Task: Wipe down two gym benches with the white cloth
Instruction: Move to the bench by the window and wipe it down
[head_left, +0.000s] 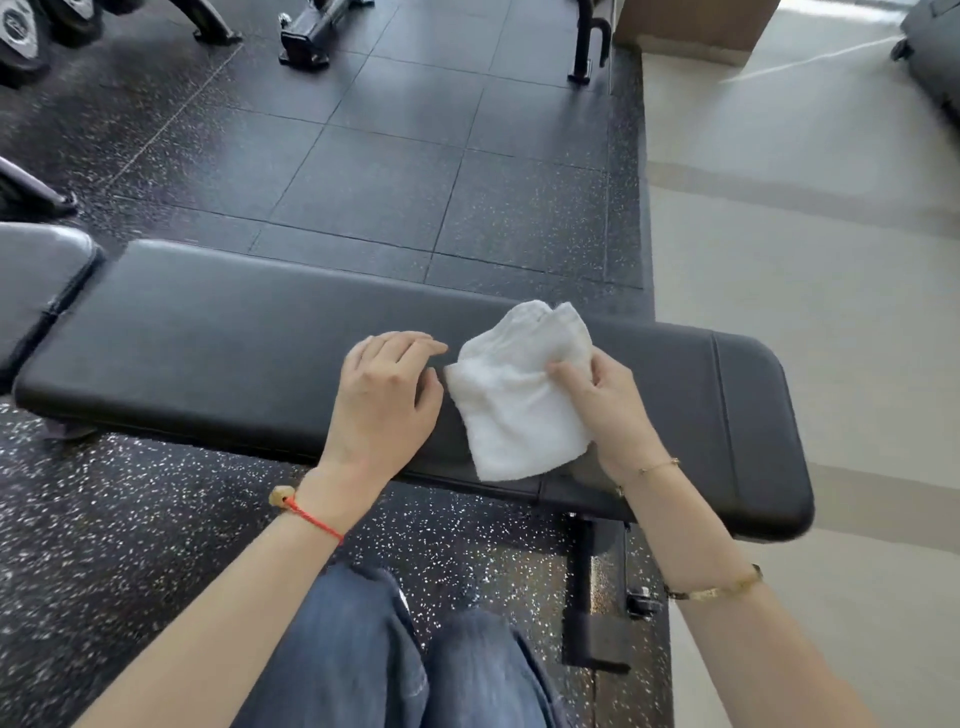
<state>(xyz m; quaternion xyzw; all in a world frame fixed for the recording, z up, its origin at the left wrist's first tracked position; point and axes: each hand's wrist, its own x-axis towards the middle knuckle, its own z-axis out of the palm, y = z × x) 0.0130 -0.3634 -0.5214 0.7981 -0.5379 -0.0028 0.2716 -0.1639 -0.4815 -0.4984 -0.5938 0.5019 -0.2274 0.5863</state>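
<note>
The cloth (514, 395) lay mid-frame on the bench (208, 332) — soft, light, probably best bunched at its right edge, where the right hand (608, 410) pinched it. The left hand (387, 395) rested flat beside it — fingers relaxed.

The cloth (511, 395) lies on the bench (218, 338) before me, my left hand (387, 395) just left of it, my right hand (605, 405) pinching its right edge.

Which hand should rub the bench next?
The right hand, probably: it already grips the white cloth lying on the bench pad. The left hand just rests flat beside the cloth, holding nothing.
</note>
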